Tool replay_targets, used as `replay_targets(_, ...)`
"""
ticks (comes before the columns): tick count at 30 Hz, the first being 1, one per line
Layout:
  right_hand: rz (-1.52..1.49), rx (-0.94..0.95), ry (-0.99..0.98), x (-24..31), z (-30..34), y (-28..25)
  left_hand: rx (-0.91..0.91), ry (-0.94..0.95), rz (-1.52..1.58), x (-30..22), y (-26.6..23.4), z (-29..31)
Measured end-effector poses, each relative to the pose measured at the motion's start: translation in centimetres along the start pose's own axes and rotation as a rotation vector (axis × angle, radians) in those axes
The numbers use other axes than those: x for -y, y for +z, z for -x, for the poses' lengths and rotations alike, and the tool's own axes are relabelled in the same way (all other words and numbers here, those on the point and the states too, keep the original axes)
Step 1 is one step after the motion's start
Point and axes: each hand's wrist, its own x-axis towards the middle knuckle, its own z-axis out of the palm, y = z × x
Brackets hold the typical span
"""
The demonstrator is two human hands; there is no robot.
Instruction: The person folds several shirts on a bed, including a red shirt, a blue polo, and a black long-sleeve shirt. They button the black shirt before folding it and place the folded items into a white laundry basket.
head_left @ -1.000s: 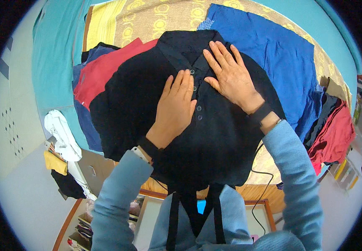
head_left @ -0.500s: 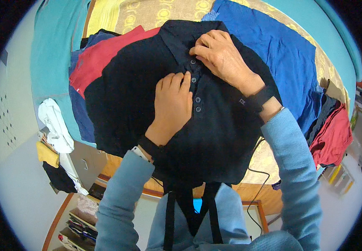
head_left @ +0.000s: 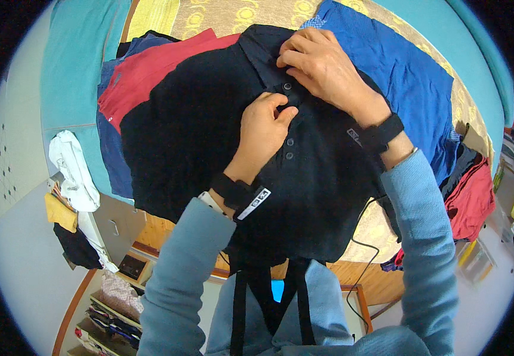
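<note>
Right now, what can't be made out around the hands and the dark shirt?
Head view only:
- Top button of the dark polo shirt: covered by the left hand and right hand, so fastened or not is unclear.
- Shirt hem: hidden behind the person's own sleeves.
- Red garment and blue garment: mostly buried, kind unclear.

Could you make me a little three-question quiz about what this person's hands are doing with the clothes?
1. True or false: both hands rest on the dark polo shirt.
2. Which garment lies directly left of the dark shirt? A) red shirt B) white towel C) green jacket
3. Fill in: the left hand pinches the shirt's placket beside a ____.

Key
1. True: the right hand is at the collar, the left just below it.
2. A, the red shirt.
3. Button.
</note>
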Motion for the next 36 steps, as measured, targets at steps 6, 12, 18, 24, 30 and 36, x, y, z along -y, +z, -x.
replay_targets(6, 0.022, 0.473, 0.226, -0.4, -0.6, -0.5, -0.025, -0.111, 0.297, 0.2, 0.2, 0.2)
replay_targets(12, 0.106, 0.244, 0.161, 0.2, -0.3, 0.6, 0.021, -0.228, 0.342, 1.2, 0.5, -1.7)
replay_targets(18, 0.244, 0.057, 0.285, 1.1, 1.3, 3.2, -0.159, -0.246, 0.166, 0.3, 1.6, -2.4)
replay_targets(24, 0.096, 0.001, 0.249, -0.4, 1.8, 1.2, -0.345, 0.275, -0.249, -0.1, -2.0, -0.7)
replay_targets(30, 0.134, -0.069, 0.221, -0.1, 3.1, -1.4, -0.353, 0.622, -0.638, 0.0, -4.3, -4.7)
replay_targets(36, 0.243, -0.09, 0.184, 0.3, 3.1, -0.5, -0.234, 0.648, -0.67, 0.3, -3.7, -5.7)
